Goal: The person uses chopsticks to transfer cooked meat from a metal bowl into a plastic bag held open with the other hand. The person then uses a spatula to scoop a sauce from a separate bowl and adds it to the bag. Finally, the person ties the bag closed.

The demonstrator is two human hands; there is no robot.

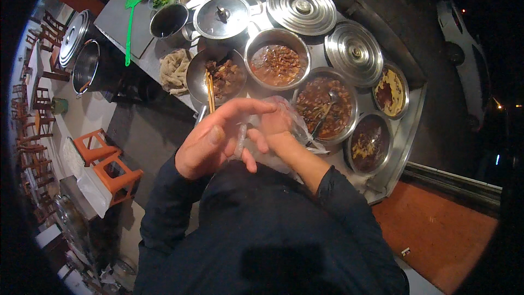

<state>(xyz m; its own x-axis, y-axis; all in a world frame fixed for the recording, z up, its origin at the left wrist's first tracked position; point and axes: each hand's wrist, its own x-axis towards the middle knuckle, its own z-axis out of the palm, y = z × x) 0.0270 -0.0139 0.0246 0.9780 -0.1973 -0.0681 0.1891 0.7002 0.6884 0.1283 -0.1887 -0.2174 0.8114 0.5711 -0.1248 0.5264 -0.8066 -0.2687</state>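
My left hand (208, 139) is in front of my body with its index finger stretched out. A twisted strip of thin clear plastic (242, 137) runs across its curled fingers. My right hand (278, 123) meets it from the right, partly covered by the same plastic, its fingertips mostly hidden. Whether the plastic is a bag or a glove is unclear. Just beyond the hands, a steel wok (196, 76) holds dark chopped food and a pair of wooden chopsticks (210, 90). Beside the right hand, a steel pot of brown stew (323, 102) has a ladle (325, 110) in it.
Another stew pot (278, 63) stands behind the wok. Two basins of sauce (370, 143) (391, 92) line the right. Steel lids (301, 8) (354, 53), a beige cloth (175, 69) and a green fly swatter (132, 20) lie on the steel counter. Orange stools (118, 176) stand left.
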